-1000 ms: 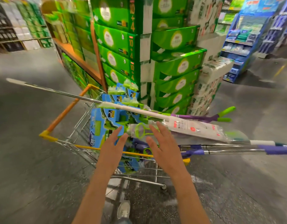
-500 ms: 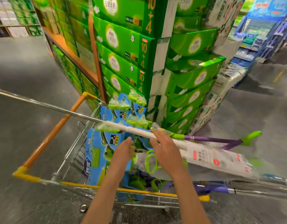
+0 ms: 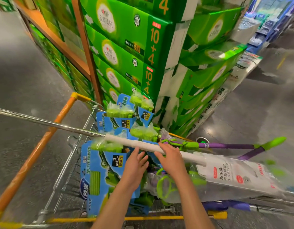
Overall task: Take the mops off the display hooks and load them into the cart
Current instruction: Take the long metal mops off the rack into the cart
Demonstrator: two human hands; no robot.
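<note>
A wire cart (image 3: 65, 164) with orange and yellow rim bars holds several mops in blue card sleeves (image 3: 100, 172) with green heads. Across the cart lies a long mop (image 3: 143, 144) with a steel pole, a white foam grip and a white plastic-wrapped head (image 3: 238, 176) at the right. My right hand (image 3: 171, 159) rests on the white grip with fingers straight. My left hand (image 3: 134, 166) hovers just below the pole over the blue sleeves, fingers relaxed. A purple and green mop handle (image 3: 234, 145) sticks out to the right.
Tall stacks of green tissue cartons (image 3: 126, 47) on an orange rack (image 3: 83, 40) stand right behind the cart. White packs (image 3: 242, 70) sit beside them. Blue shelving (image 3: 272, 22) is at the far right. Grey floor (image 3: 27, 80) lies left and right.
The view has closed in on the cart and cartons. Both hands have reached forward and up, the right one now lying on the white grip of the crosswise mop.
</note>
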